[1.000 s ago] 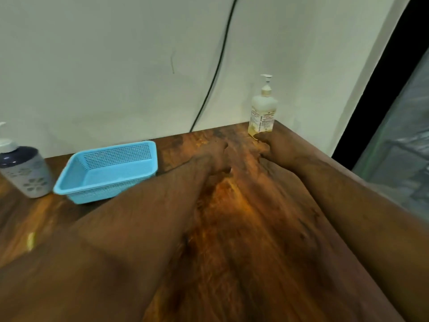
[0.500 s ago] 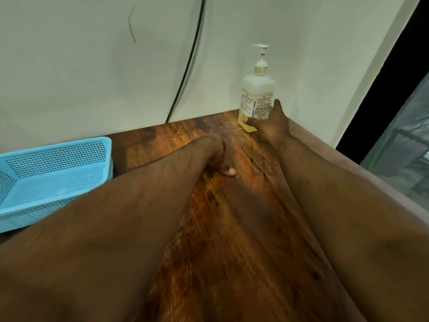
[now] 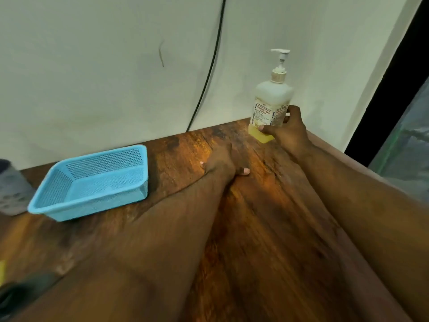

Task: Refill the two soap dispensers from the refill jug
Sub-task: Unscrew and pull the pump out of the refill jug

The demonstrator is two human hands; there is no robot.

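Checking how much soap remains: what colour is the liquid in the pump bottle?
Yellow, low in the pump bottle; head view.

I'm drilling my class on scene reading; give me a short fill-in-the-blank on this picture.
1. The right hand grips the pump bottle near its ____.
2. The left hand rests on the ____.
3. The basket is coloured ____.
Missing words: base; table; blue.

2 bare forearms, no sleeves visible; left hand (image 3: 220, 162) and right hand (image 3: 289, 132) apparently without rings or gloves.
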